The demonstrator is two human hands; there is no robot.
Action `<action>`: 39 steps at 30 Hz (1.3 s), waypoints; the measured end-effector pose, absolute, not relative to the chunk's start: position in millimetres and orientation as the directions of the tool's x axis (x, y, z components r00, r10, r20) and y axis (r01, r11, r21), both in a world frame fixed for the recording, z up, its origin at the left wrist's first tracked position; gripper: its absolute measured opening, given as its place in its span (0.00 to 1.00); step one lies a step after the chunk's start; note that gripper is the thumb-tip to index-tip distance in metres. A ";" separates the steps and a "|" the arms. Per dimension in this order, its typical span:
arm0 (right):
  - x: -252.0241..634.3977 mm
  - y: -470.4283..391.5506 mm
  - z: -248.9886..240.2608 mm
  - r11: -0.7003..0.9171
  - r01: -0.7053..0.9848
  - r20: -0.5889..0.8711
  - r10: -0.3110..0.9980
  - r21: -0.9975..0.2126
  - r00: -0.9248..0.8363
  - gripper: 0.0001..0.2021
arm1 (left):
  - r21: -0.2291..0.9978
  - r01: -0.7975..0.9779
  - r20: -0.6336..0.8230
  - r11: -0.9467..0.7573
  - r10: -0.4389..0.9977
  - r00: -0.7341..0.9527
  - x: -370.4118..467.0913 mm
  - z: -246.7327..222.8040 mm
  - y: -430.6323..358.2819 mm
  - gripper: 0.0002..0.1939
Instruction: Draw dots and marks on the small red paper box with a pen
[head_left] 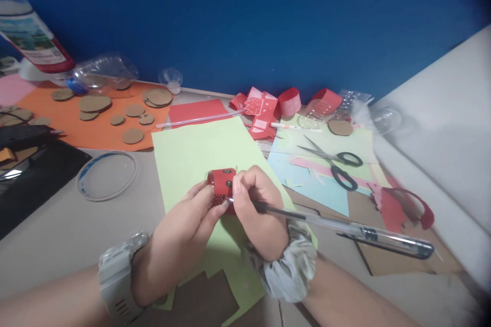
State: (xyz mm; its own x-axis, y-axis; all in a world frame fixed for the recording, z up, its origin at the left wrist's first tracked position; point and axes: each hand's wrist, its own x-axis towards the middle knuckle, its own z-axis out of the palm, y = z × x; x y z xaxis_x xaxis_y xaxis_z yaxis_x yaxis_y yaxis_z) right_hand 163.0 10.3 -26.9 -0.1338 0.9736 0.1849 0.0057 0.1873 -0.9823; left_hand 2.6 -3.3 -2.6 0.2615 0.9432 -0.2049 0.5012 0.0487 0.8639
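My left hand (pixel 192 225) is closed around a small red paper-wrapped cylinder (pixel 219 181) with black spots and a black checkered patch on it. In my right hand (pixel 261 209) is a clear-barrelled gel pen (pixel 345 226), its tip against the red surface near my left thumb. Both hands are over a pale green paper sheet (pixel 184 148). A piece has been cut out of the sheet's near end.
Scissors (pixel 333 161) lie on paper scraps to the right. Cardboard discs (pixel 132 135) and a crushed plastic bottle (pixel 102 74) rest on orange paper at left. A tape ring (pixel 107 176) lies nearer. Red paper rolls (pixel 289 102) line the blue wall.
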 end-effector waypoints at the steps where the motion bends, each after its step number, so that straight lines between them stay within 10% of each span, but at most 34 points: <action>1: 162.9 10.4 -26.9 0.184 0.005 0.182 0.975 -0.983 -0.125 0.19 | 0.865 0.500 -0.199 0.043 0.944 0.262 2.4 -2.9 -3.1 0.12; 39: 160.9 14.1 -20.7 0.228 0.049 0.221 0.968 -0.972 -0.116 0.17 | 0.853 0.520 -0.207 0.047 0.945 0.253 0.5 -6.1 -2.1 0.15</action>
